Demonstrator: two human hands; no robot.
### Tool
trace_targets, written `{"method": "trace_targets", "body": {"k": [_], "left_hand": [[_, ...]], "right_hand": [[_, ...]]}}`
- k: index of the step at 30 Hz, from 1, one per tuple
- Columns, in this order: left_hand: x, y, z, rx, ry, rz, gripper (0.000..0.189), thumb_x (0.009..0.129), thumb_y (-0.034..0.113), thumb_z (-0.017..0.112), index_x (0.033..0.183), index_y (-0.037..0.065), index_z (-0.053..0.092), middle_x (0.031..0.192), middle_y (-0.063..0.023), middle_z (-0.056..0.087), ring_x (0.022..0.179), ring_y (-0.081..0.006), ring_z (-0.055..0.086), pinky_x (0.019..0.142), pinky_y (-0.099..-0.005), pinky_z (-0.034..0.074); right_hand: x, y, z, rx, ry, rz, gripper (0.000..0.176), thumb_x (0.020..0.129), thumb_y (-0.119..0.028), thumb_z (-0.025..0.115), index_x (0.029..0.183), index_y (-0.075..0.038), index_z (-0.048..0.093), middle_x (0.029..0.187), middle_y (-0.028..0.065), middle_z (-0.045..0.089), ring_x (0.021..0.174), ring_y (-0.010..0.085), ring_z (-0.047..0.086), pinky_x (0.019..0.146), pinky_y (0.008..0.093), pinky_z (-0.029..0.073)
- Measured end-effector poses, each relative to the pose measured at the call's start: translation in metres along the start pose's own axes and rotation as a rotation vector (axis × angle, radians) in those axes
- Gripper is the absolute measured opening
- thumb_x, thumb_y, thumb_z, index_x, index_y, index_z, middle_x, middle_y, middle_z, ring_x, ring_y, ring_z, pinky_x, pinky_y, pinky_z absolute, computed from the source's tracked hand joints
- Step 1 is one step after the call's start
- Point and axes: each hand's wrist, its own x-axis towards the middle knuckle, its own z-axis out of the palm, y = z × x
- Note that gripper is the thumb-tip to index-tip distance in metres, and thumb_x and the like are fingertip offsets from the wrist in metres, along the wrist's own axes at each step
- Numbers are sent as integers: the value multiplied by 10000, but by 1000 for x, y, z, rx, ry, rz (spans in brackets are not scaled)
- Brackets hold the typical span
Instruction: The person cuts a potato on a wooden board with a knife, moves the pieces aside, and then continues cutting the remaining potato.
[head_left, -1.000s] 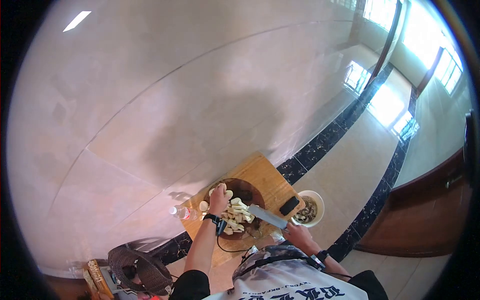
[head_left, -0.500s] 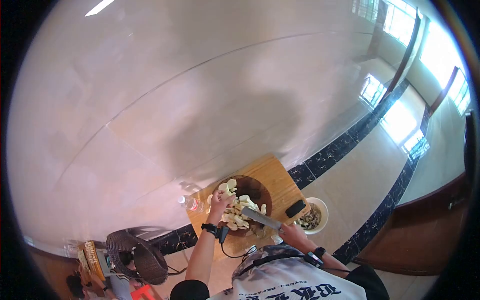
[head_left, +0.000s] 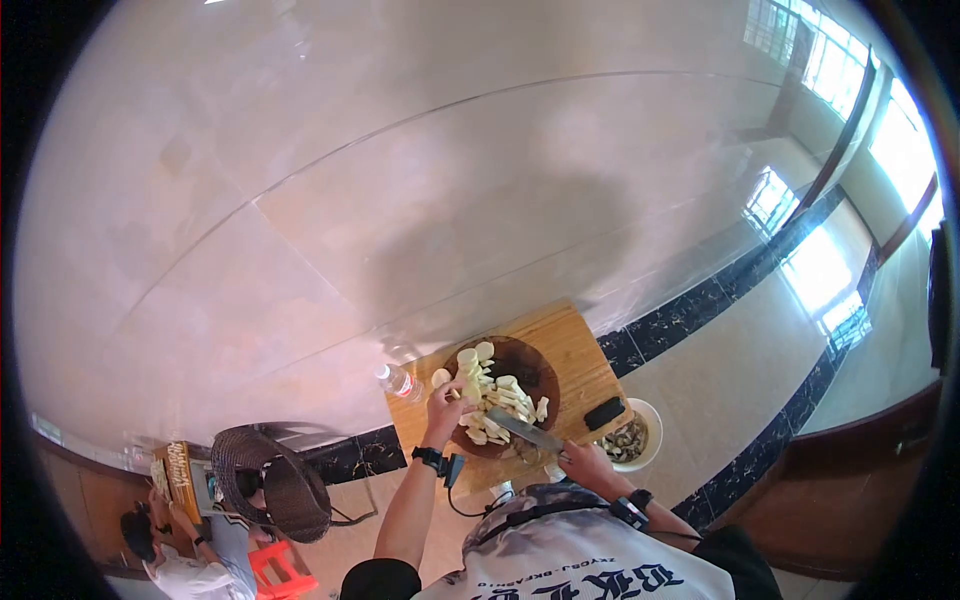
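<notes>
On a small wooden table (head_left: 583, 345) lies a round dark-brown board (head_left: 545, 395) covered with pale cut pieces (head_left: 515, 398) and several round slices. My right hand (head_left: 585, 465) grips the handle of a cleaver (head_left: 524, 430), whose blade points left over the board, its tip near the pieces. My left hand (head_left: 443, 408) is at the board's left edge, its fingers pinched together by pale pieces; what they hold is too small to make out. A clear bottle with a red label (head_left: 400, 382) stands at the table's left corner.
A black oblong object (head_left: 604, 413) lies on the table's right side. Beside it, lower, is a white bowl (head_left: 652, 432) of chopped food. At lower left are a dark woven chair (head_left: 300, 500), a red stool (head_left: 280, 568) and another person (head_left: 185, 570). A wall rises behind the table.
The view has shifted, so the table appears farther right and the other person shows more fully. My left hand has moved slightly down relative to the board. The cleaver stays in my right hand.
</notes>
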Motion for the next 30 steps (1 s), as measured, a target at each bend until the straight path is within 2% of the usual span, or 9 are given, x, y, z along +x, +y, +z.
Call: {"method": "trace_targets", "body": {"k": [4,7,10,13,16,19,22,28,30], "left_hand": [[-7,2,-3,301,70,195,208,759,-54,680,962,-21,654,1019,-142,675,831,-198,711,650,-338,651],[-13,12,-1,389,129,144,149,758,-29,694,899,-14,649,887,-126,692,741,-185,706,622,-335,641],[-14,16,-3,487,132,110,120,771,-11,696,883,-18,654,871,-115,689,707,-192,700,583,-335,631],[-8,4,-1,261,162,142,107,774,2,702,864,-20,649,821,-103,683,719,-199,701,581,-341,630],[0,-9,-6,394,147,216,81,780,-42,679,844,-14,638,814,-110,672,732,-201,697,587,-343,635],[1,-16,-5,230,135,176,106,779,-119,623,788,-17,597,836,-116,670,758,-204,694,620,-348,650],[3,-18,-7,282,118,229,163,779,-171,575,756,-18,523,867,-112,653,802,-197,691,646,-361,665],[-3,0,-1,73,83,126,227,791,-162,580,800,15,438,892,-105,618,873,-206,687,688,-403,672],[-10,12,3,96,79,159,215,809,-127,595,808,24,442,914,-109,608,875,-221,691,697,-386,658]], "right_hand": [[-1,1,5,7,11,-17,294,878,-313,621,957,-34,579,756,252,658,748,466,657,671,567,516],[-2,-1,6,10,13,-32,293,881,-307,621,968,-30,584,757,250,659,751,462,660,668,562,520],[-5,-7,0,-1,-16,-27,298,883,-309,623,977,-29,588,760,248,663,755,460,663,667,556,524],[-7,-7,4,12,12,-16,268,849,-277,650,950,-30,627,757,252,661,734,458,659,672,549,531],[-6,1,14,17,48,-51,269,851,-272,651,951,-24,627,752,249,662,724,456,659,666,545,534],[-7,7,18,11,-18,-24,333,889,-343,634,978,-28,576,766,259,665,765,469,662,680,572,520],[-8,9,20,8,-5,-25,340,893,-354,634,975,-30,568,760,264,661,766,473,660,682,577,519],[-7,5,17,-10,-34,-10,350,900,-358,631,978,-24,567,765,267,660,774,478,659,679,577,519],[-6,6,19,-10,-23,-34,353,901,-354,630,984,-17,569,775,268,662,779,477,659,681,575,520]]}}
